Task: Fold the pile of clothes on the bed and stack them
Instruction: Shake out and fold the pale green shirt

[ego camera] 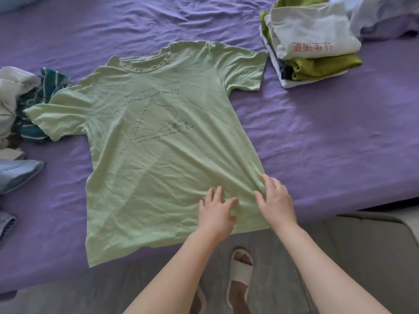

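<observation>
Head view, pale green T-shirt (158,141) spread flat, print up, on purple bed (328,137), left hand (216,213) and right hand (275,200) pressing its lower right hem with relaxed spread fingers, folded stack (310,44) beyond, unfolded clothes pile (25,103) at left.

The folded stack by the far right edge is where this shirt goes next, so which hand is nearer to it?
Right. The right hand rests on the green T-shirt at its right edge, below the folded stack. The left hand lies beside it, further left.
</observation>
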